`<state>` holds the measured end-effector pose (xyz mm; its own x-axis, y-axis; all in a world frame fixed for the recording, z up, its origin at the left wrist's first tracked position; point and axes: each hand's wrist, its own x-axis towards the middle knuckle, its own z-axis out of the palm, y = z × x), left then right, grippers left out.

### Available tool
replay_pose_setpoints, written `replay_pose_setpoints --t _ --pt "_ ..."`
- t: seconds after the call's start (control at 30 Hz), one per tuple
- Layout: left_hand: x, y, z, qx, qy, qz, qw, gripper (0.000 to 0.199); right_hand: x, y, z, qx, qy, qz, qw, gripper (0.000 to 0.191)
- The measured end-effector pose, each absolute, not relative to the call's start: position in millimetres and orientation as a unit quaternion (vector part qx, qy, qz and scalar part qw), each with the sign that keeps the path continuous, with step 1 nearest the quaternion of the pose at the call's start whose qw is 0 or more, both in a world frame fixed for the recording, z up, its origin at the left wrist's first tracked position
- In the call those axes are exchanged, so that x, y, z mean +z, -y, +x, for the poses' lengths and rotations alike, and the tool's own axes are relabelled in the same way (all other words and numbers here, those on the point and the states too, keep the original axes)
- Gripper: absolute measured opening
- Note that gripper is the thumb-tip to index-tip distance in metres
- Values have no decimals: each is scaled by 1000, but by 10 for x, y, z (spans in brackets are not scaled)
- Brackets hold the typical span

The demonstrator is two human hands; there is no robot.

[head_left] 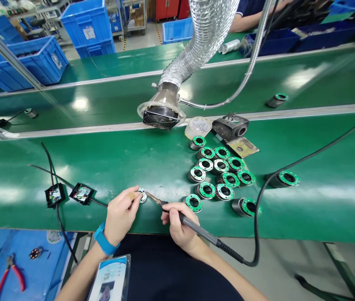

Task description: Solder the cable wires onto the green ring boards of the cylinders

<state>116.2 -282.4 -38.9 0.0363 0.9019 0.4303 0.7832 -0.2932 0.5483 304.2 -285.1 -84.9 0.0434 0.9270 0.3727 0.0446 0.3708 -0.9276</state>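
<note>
An electronics assembly floor in a factory: a long green counter [152, 159] carries rows of cylindrical motor parts [221, 166] topped with green circuit rings, and a soldering iron [193, 225] is in use at it. A flexible foil extraction duct [196, 42] hangs overhead, ending in a fan hood [161, 106]. Beyond stand stacked blue plastic crates [85, 25], wheeled metal racks [133, 16], a red cabinet [166, 8] and yellow-black floor tape [158, 33], with another worker's arm [252, 20] across the line.
</note>
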Motion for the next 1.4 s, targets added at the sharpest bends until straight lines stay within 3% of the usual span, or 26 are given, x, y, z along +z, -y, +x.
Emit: replay_pose_setpoints --t 0.47,1.4 --pt "-326 2762 1133 336 -576 739 97 13 -851 2760 3033 440 568 -400 570 21" --pt "-321 2732 1098 305 -570 759 81 13 -710 2836 3051 393 578 -395 596 19"
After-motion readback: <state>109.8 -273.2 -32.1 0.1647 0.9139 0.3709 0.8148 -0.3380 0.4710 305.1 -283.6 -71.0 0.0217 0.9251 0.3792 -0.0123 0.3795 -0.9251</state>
